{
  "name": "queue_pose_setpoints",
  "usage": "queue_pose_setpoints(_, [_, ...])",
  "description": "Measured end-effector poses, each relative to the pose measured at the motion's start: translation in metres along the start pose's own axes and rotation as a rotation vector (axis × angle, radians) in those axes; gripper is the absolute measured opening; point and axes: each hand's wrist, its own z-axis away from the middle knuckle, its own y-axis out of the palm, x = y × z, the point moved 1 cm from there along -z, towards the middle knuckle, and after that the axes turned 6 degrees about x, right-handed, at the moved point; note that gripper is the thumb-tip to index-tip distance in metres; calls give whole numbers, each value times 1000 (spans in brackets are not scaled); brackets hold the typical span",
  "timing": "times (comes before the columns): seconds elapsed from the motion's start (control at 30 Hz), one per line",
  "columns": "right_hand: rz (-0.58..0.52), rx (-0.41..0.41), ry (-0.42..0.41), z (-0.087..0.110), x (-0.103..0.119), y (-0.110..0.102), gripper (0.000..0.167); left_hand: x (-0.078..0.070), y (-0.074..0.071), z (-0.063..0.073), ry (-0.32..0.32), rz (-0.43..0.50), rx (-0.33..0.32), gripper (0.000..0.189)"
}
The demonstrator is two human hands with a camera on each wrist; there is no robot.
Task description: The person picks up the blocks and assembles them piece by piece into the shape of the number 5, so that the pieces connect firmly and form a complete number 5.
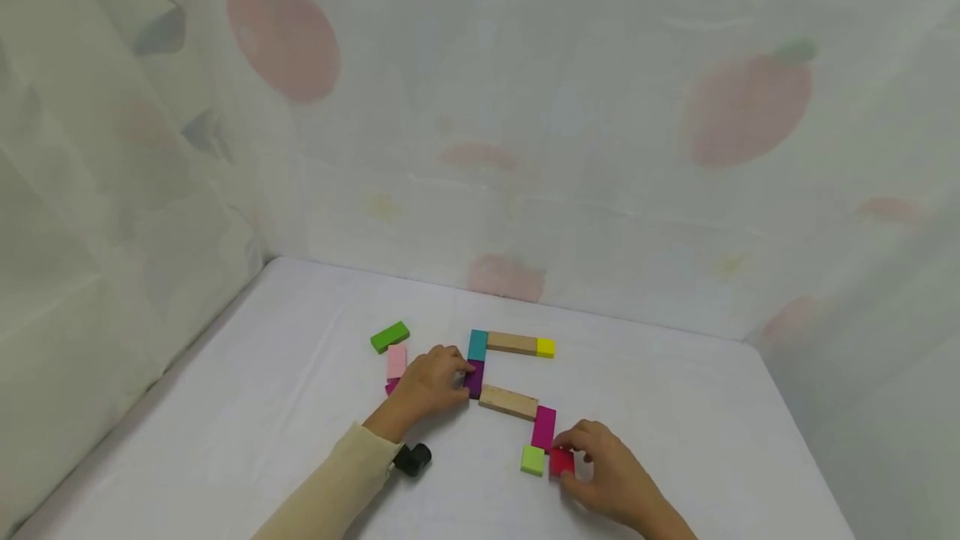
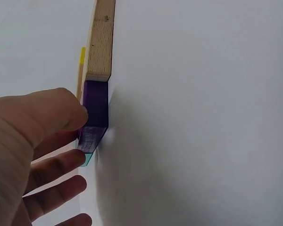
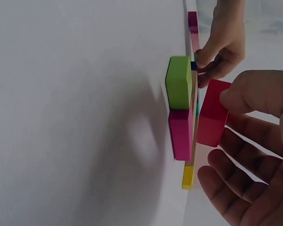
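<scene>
My right hand holds a red block between thumb and fingers. In the head view it is just right of a lime green block and close to a magenta block. My left hand has thumb and index finger at a dark purple block, gripping it from the left side. That purple block meets a teal block at its far end, and a plain wooden block lies by its near end. The left hand's other fingers spread loosely, seen in the left wrist view.
Beyond the hands, another wooden block joins the teal block to a small yellow block. Left of the left hand lie a green block, a pink block and a partly covered magenta piece. Printed curtains surround the white table.
</scene>
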Motion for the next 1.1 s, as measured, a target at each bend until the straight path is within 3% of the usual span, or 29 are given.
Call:
queue_pose_setpoints(0.2, [-42, 91, -68, -3, 9, 3, 28, 2, 0, 2, 50, -36, -59, 29])
queue_pose_setpoints(0.37, [-49, 186, -35, -7, 16, 7, 26, 8, -5, 3, 79, -12, -94, 30])
queue_pose_setpoints(0.5, [-46, 226, -21, -10, 20, 11, 28, 15, -16, 6, 87, 32, -158, 28])
queue_pose_setpoints(0.83, [-36, 253, -40, -16, 24, 19, 25, 44, -44, 16, -55, 56, -194, 28])
queue_pose_setpoints(1.1, [-26, 203, -101, -16, 22, 29, 23, 81, -56, 26, -159, 70, -170, 27])
